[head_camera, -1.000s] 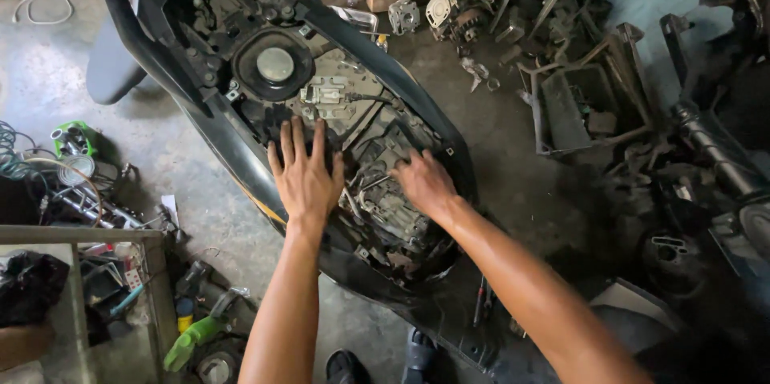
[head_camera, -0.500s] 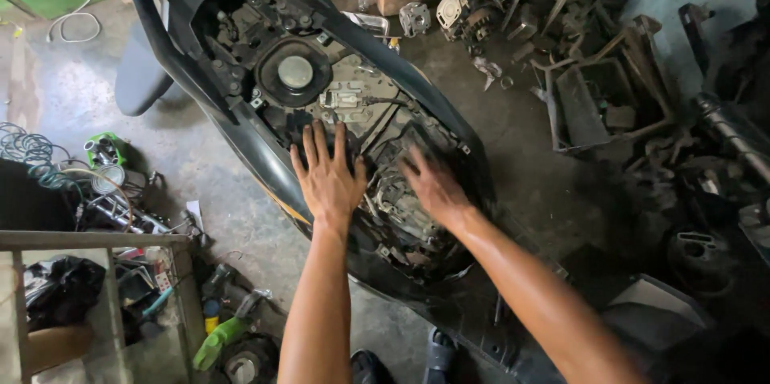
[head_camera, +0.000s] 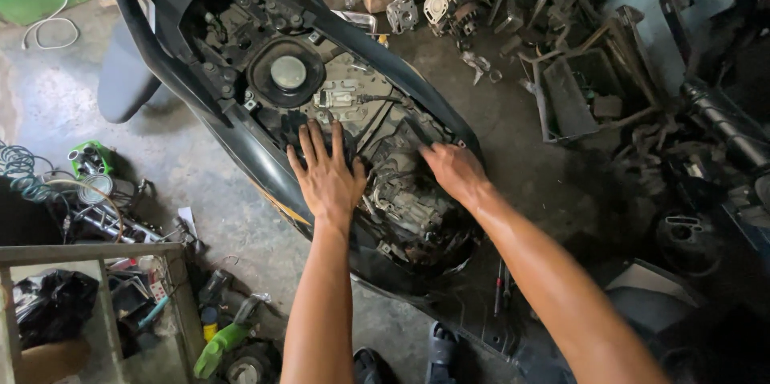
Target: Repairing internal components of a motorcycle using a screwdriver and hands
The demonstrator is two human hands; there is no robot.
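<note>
The left hand (head_camera: 327, 178) lies flat, fingers spread, on the scooter's (head_camera: 241, 143) exposed engine (head_camera: 393, 192) (seat bay uncovered); the right hand (head_camera: 453, 173) curls over its far edge, its grip unclear. Probing stage, apparently; a firmer hold seems needed next.

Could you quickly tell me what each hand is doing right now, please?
Left hand: open, fingers spread, palm flat on the scooter's exposed engine bay, holding nothing.
Right hand: fingers curled into the engine bay; whether it grips anything cannot be told.
</note>
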